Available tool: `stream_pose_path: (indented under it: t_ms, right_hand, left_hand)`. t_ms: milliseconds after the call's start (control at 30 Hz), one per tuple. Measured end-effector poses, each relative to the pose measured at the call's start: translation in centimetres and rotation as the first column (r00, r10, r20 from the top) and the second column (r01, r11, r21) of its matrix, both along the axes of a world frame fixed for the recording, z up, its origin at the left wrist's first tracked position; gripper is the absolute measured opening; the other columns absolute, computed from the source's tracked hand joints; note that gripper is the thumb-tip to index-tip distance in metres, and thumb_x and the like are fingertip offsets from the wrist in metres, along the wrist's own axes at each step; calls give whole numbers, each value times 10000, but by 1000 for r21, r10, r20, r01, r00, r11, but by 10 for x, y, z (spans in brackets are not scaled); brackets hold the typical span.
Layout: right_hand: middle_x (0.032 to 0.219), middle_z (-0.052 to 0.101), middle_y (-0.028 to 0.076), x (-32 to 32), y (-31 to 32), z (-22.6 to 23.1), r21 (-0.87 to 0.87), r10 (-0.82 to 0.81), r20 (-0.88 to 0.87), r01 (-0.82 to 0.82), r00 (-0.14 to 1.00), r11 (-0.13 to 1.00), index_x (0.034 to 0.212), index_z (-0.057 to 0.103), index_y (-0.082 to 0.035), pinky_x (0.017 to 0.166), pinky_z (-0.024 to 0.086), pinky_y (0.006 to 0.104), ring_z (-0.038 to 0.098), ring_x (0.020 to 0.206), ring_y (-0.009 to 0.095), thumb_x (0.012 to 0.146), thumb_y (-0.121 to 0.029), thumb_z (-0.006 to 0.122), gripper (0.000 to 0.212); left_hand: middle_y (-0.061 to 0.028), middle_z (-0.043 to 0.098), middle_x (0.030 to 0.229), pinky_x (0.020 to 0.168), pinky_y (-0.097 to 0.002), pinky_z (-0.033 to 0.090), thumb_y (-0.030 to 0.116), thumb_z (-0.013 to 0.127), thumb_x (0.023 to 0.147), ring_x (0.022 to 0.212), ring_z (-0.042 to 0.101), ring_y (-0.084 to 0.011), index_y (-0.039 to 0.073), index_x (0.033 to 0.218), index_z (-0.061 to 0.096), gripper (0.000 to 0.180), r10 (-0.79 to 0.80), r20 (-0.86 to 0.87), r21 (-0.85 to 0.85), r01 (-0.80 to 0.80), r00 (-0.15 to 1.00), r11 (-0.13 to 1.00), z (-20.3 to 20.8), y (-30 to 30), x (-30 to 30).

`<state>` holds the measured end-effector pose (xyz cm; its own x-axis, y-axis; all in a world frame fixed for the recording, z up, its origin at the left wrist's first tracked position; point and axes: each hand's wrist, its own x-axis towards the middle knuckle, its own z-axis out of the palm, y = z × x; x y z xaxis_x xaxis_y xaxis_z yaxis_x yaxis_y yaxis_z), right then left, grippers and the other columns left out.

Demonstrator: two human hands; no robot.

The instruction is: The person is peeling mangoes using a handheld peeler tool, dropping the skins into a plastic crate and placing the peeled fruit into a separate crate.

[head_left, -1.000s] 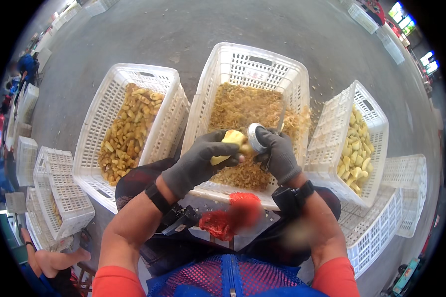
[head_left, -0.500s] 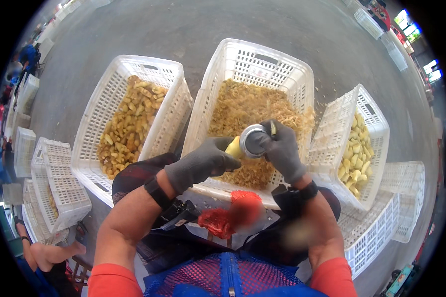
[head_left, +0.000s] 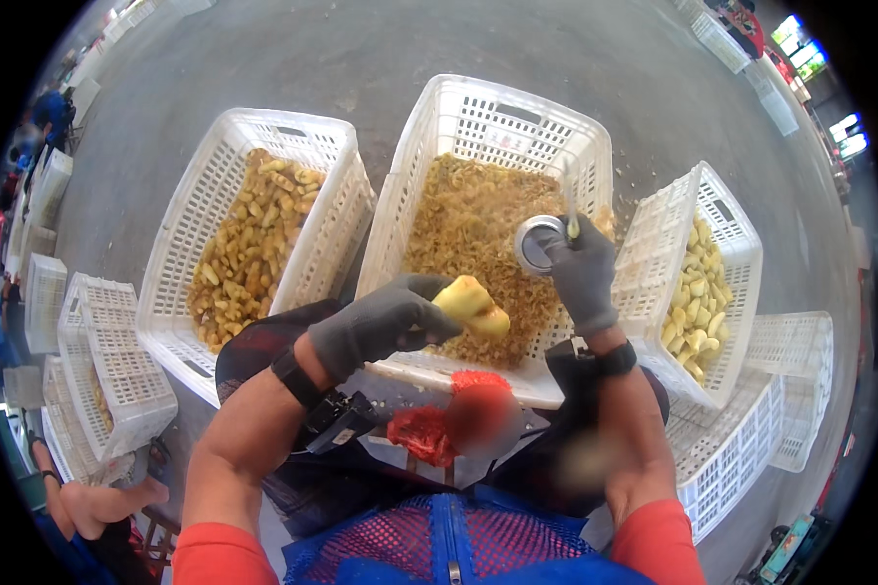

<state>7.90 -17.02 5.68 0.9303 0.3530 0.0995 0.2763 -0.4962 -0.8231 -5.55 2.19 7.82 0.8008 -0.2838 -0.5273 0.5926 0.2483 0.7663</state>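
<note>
Both my hands wear grey gloves. My left hand (head_left: 385, 322) grips a knobby, pale yellow, mostly peeled ginger root (head_left: 473, 304) by its left end, above the middle crate (head_left: 392, 229). To the right, over the same crate, my right hand (head_left: 583, 278) is closed on a round, shallow metal cup (head_left: 537, 244) with a shiny rim and grey inside. A thin, pale sliver (head_left: 572, 226) shows by the right fingers; I cannot tell whether it is held. Cup and ginger are apart. Shredded brown-yellow peelings (head_left: 478, 210) fill much of the middle crate.
At left a white crate (head_left: 187, 210) holds brownish unpeeled ginger (head_left: 259, 239). A tilted crate (head_left: 644, 258) at right holds pale peeled pieces (head_left: 698, 302). More crates (head_left: 117, 361) stand at far left and lower right. Red netting (head_left: 424, 434) lies near my knees. Another person's arm (head_left: 59, 497) shows at lower left.
My right hand has moved right with the metal cup, off the ginger it was against. The ginger in my left hand is turned and now shows more of its surface.
</note>
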Motion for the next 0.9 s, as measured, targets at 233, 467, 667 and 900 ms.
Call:
stream_pose_path:
  t_ms: [233, 467, 667, 900]
  right_hand:
    - [647, 594, 35, -25, 6, 30, 259, 191, -465, -73, 865, 963, 869, 623, 7, 423, 398, 232, 516, 496, 71, 778, -106, 626, 145]
    - [624, 604, 91, -18, -2, 29, 12, 132, -290, -134, 948, 991, 851, 616, -8, 458, 430, 303, 555, 486, 173, 772, -148, 642, 162]
    - [677, 616, 191, -31, -3, 22, -424, 366, -139, -390, 920, 818, 822, 631, -25, 658, 480, 430, 621, 669, 346, 763, -205, 608, 191]
    - [720, 605, 230, -37, 11, 7, -297, 396, -334, -495, 855, 817, 803, 633, 18, 642, 459, 420, 607, 702, 374, 684, -199, 648, 248]
  left_hand:
    - [35, 530, 719, 509, -178, 325, 132, 620, 718, 575, 449, -31, 25, 1017, 614, 318, 9, -6, 122, -8, 1000, 992, -8, -2, 4]
    - [48, 497, 699, 493, -170, 313, 130, 584, 776, 558, 416, -22, 21, 958, 601, 213, 83, -9, 38, -82, 997, 996, -14, -1, 5]
    - [62, 481, 709, 465, -171, 293, 78, 568, 808, 551, 387, -14, 40, 1010, 574, 205, 345, 113, -6, -347, 932, 938, -12, -14, 11]
    - [27, 510, 757, 440, -170, 297, 55, 583, 774, 534, 404, -31, 41, 1082, 544, 311, 462, 77, -48, -459, 884, 887, -14, -20, 15]
